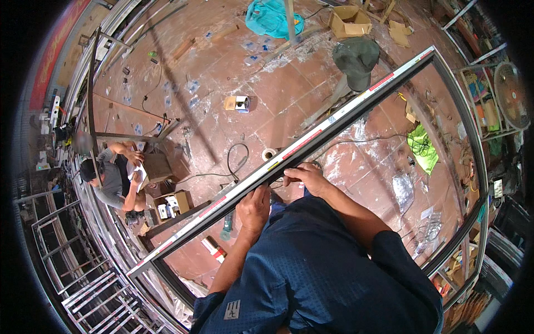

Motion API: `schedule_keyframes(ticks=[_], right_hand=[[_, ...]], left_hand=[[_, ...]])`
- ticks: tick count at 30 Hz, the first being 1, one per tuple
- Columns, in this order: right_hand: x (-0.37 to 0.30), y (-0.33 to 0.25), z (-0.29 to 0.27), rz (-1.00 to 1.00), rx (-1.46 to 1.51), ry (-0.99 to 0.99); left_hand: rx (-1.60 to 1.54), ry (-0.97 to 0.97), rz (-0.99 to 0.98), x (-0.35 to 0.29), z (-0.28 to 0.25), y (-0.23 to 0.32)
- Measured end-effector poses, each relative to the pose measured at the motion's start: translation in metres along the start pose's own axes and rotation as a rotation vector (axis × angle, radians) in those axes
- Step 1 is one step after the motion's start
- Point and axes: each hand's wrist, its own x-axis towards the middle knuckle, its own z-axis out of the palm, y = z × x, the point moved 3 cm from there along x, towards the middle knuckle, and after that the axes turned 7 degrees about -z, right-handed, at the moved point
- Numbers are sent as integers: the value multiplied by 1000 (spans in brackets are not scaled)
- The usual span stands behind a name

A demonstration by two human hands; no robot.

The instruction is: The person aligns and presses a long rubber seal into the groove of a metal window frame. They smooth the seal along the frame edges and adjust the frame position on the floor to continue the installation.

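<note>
A large black metal frame (328, 126), like a door or window frame, stands around me. Its upper rail slants from lower left to upper right, with white and red protective strips along its top. My left hand (253, 211) is closed against the rail's near, dark side, fingertips bent in and partly hidden. Just right of it, my right hand (308, 177) is closed in a pinch at the same edge. Whatever lies between the fingers is too small to name. Behind the rail, near the hands, a roll of tape (268, 154) rests on the floor.
At left a co-worker (114, 181) sits handling white paper beside a cardboard box (173, 205). A green power tool (226, 227) lies below the rail, and a cable (239, 153) curls behind it. A dark cap (356, 60) touches the rail's upper part. Bright green cloth (423, 149) lies inside the frame.
</note>
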Motion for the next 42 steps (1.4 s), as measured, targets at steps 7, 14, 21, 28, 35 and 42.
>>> schedule_keyframes(ticks=[7, 14, 21, 28, 35, 42], right_hand=[[4, 16, 2, -35, -77, 15], [7, 24, 15, -112, -150, 5], [3, 26, 15, -7, -38, 19], [6, 24, 30, 7, -70, 37], [-1, 27, 32, 57, -27, 22], [1, 38, 41, 15, -61, 29]], left_hand=[[-16, 10, 27, -1, 5, -7], [-78, -110, -100, -1, -10, -3], [-192, 5, -214, -36, -35, -41], [-99, 14, -134, -32, -32, -46], [-54, 36, -107, -34, -29, -50], [-43, 56, -84, -31, -27, -51]])
